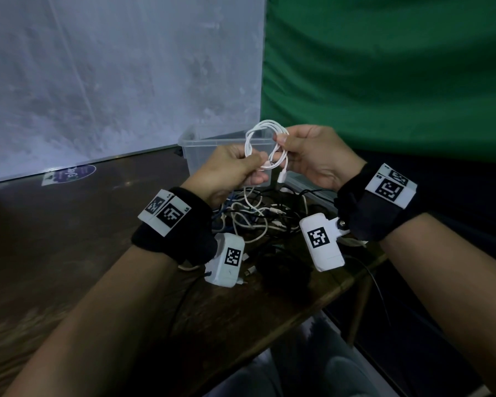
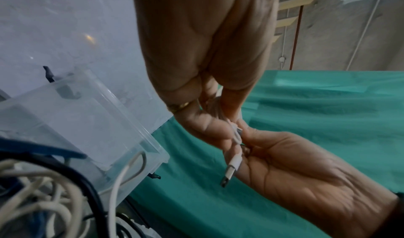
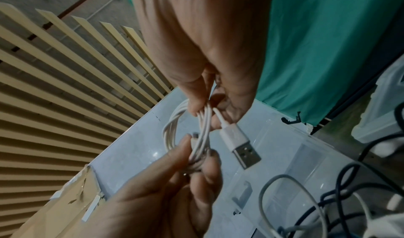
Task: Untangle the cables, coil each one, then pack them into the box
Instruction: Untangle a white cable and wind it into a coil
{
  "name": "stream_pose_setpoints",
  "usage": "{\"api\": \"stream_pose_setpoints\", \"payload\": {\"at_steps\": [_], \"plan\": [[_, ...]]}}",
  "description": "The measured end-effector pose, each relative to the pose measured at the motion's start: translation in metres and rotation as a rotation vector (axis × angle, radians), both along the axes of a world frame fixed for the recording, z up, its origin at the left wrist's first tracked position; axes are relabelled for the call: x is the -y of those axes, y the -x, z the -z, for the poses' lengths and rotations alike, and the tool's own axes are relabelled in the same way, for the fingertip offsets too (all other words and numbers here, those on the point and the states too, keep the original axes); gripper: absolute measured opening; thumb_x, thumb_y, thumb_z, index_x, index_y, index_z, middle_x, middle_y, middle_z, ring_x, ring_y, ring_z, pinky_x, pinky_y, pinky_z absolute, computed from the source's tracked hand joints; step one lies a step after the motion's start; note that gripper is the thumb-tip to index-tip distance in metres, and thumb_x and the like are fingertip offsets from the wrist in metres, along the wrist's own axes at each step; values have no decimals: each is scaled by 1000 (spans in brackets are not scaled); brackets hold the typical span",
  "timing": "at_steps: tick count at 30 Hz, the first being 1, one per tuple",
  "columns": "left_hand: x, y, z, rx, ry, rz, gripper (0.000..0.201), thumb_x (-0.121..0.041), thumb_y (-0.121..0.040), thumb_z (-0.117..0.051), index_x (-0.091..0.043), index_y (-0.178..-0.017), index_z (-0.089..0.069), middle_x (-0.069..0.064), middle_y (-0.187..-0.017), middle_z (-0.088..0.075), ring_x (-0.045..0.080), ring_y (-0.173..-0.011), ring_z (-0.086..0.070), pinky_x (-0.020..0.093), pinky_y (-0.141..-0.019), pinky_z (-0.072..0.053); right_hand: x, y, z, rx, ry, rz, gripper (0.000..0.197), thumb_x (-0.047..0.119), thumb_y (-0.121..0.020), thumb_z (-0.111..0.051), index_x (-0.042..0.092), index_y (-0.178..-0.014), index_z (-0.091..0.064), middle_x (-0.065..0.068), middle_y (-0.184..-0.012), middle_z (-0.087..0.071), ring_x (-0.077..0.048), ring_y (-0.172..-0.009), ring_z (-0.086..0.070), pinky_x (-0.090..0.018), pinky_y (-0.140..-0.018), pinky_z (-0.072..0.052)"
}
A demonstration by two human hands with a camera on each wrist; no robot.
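A white USB cable (image 1: 267,123) is wound into a small coil and held in the air in front of the clear plastic box (image 1: 195,156). My left hand (image 1: 259,164) pinches the bottom of the coil. Gripping the coil's right side is my right hand (image 1: 281,141). The cable's USB-A plug (image 1: 282,176) hangs loose below the coil. In the right wrist view the coil (image 3: 172,129) runs from my right hand (image 3: 203,110) to my left hand (image 3: 196,155), and the plug (image 3: 242,148) sticks out. In the left wrist view the plug (image 2: 231,170) dangles between both hands.
A tangle of white, black and blue cables (image 1: 255,216) lies on the dark wooden table (image 1: 69,239) under my hands, just in front of the box. A white board stands behind the table on the left and a green cloth (image 1: 384,67) hangs on the right. The table's edge runs close on the right.
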State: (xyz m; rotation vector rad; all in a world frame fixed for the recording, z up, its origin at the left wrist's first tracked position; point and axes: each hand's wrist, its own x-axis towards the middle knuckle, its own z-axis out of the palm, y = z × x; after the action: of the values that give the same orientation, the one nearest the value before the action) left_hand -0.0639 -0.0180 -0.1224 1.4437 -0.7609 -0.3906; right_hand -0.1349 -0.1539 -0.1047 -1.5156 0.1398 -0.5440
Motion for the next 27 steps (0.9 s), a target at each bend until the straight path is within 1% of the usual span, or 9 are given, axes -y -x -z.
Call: {"api": "stream_pose_setpoints", "payload": {"at_steps": [3, 5, 10, 13, 15, 19, 22, 25, 27], "plan": [[-1, 4, -1, -21, 42, 71, 15, -16, -95, -51, -11, -85, -62, -3, -66, -70, 5, -57, -66, 10, -52, -50, -1, 0, 1, 11, -51, -43, 13, 4, -92, -55, 7, -81, -62, -5, -67, -63, -11, -54, -60, -23, -57, -51], [-2, 8, -2, -2, 112, 67, 18, -20, -97, -47, -15, -87, -61, -5, -64, -68, 4, -56, -63, 10, -48, -47, -1, 1, -2, 16, -69, -45, 15, 4, -93, -54, 8, -82, -63, -3, -66, -62, -10, -54, -57, -21, -52, -48], [2, 8, -5, 53, 197, -94, 35, -35, -101, -35, -15, -78, -52, 4, -63, -46, 2, -41, -44, 14, -37, -31, -4, 0, 1, -23, -4, -83, 14, 5, -94, -52, 9, -84, -61, -1, -65, -53, -7, -50, -41, -17, -45, -35], [0, 2, -7, 59, 177, -165, 43, -42, -100, -34, -14, -68, -44, -1, -50, -40, 6, -37, -35, 16, -35, -26, -1, 3, 2, -54, 37, -156, 10, 3, -92, -54, 3, -97, -62, -1, -69, -57, -7, -54, -37, -16, -47, -33], [-2, -3, -7, 50, 192, -183, 45, -42, -99, -36, -15, -64, -41, -4, -45, -38, 7, -36, -32, 17, -34, -23, 2, 8, -1, -60, 56, -221, 21, -2, -91, -52, -3, -110, -60, -2, -75, -62, -7, -57, -38, -16, -49, -33], [-2, -6, -8, 31, 214, -186, 45, -38, -100, -39, -16, -61, -41, -3, -49, -37, 9, -36, -31, 15, -35, -20, 6, 7, -1, -126, 142, -128, 16, -10, -89, -50, -1, -89, -63, 1, -57, -63, -5, -46, -46, -15, -44, -37], [-4, -8, -9, 69, 166, -178, 46, -38, -99, -41, -13, -60, -41, 3, -53, -36, 9, -35, -30, 15, -37, -21, 10, 8, 0, -210, 276, 46, 6, 3, -87, -63, 2, -81, -65, 0, -47, -56, -8, -40, -45, -20, -44, -40], [-8, -13, -9, 241, 17, -232, 44, -39, -98, -44, -12, -62, -43, 5, -52, -39, 10, -34, -34, 18, -40, -26, 12, 13, -2, -242, 355, 141, 8, 10, -86, -67, 4, -81, -66, 9, -39, -55, 0, -33, -43, -11, -37, -35], [-11, -17, -9, 428, -125, -308, 46, -39, -97, -44, -13, -60, -44, 3, -49, -44, 9, -35, -39, 23, -42, -32, 13, 12, -2, -241, 289, 140, 8, 9, -85, -67, 4, -79, -65, 6, -43, -56, -2, -36, -43, -12, -36, -32]]}}
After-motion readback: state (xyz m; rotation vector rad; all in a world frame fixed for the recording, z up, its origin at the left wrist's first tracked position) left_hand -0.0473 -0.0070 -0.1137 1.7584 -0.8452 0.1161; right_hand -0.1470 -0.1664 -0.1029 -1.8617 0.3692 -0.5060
